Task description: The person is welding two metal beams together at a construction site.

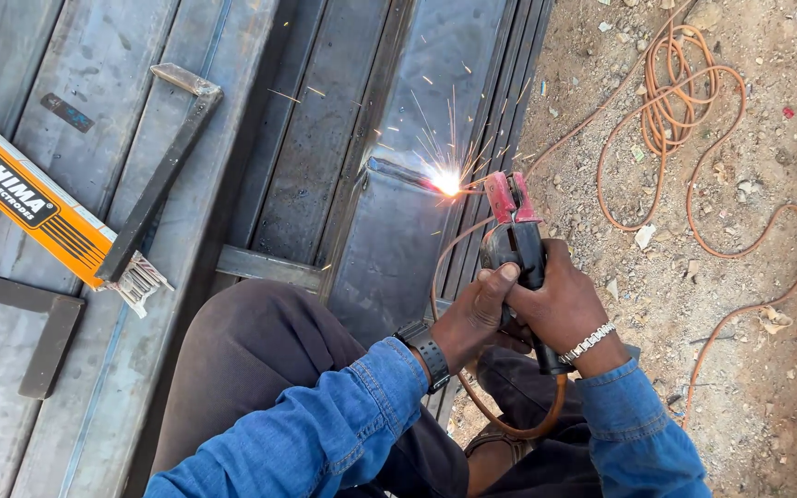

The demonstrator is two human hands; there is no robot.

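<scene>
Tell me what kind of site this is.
Likely an open-air metal fabrication yard: both hands grip an electrode holder sparking on steel sheet, an orange cable coils over bare dirt ground.

Both hands crowd the electrode holder [514, 231] at the right edge of the steel sheets [122, 120], sparks just ahead. To the left, an orange electrode box [25, 198] and steel square [154, 184] block the way. Open sheet lies between. On the ground, right, orange cable [684, 120] loops.

Outdoor site, hard daylight, dry stony dirt ground [749, 277] with litter at right, grey steel sheets [94, 111] laid flat at left
</scene>
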